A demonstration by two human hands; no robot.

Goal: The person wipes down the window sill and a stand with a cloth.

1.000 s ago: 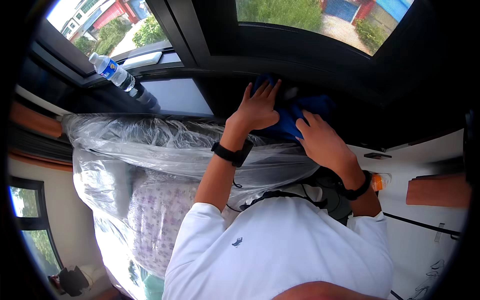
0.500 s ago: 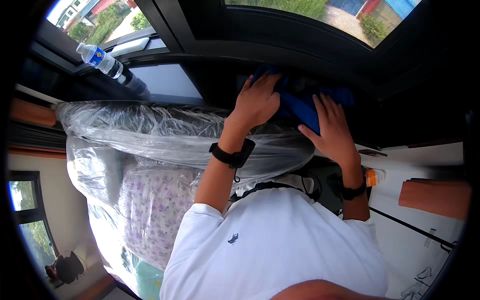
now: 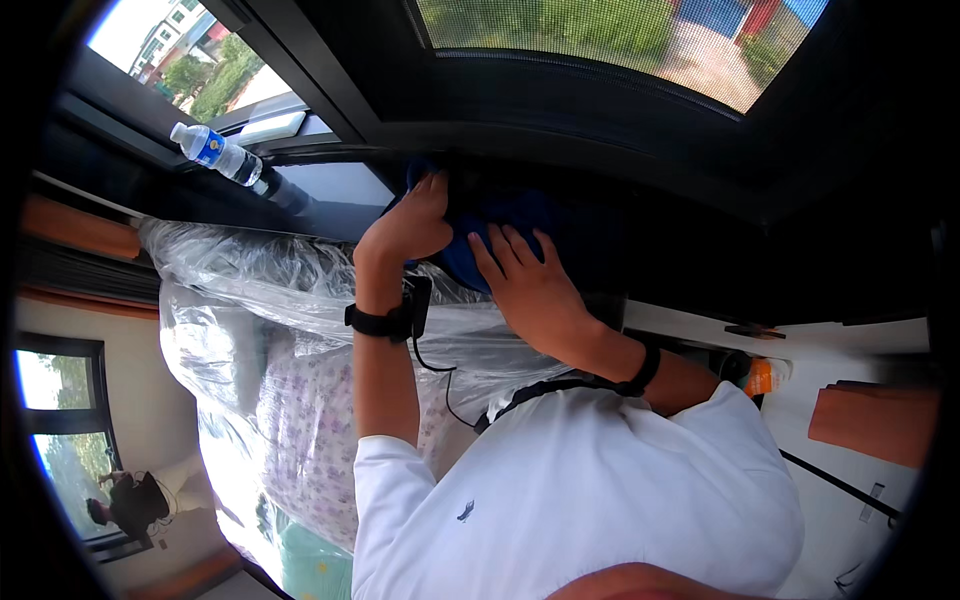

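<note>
A blue cloth (image 3: 520,212) lies bunched on the dark ledge (image 3: 600,250) below the window. My left hand (image 3: 412,218) is at the cloth's left end, wrist bent, its fingers drawn together on the fabric. Close by on the right, my right hand (image 3: 535,290) lies flat on the near part of the cloth with its fingers spread. The cloth's far side fades into the dark ledge and is hard to make out. Each of my wrists has a black band, and a small dark device sits on the left one.
A water bottle (image 3: 215,150) stands on the glossy ledge at the left, near a white flat object (image 3: 272,127). Clear plastic sheeting (image 3: 300,270) covers a floral-patterned mattress (image 3: 315,400) in front of the ledge. An orange-labelled container (image 3: 765,376) is at the right. Another person (image 3: 135,500) appears far left.
Both hands have moved left along the ledge with the blue cloth. The left hand's fingers have drawn together on the cloth. The right forearm now reaches across my front.
</note>
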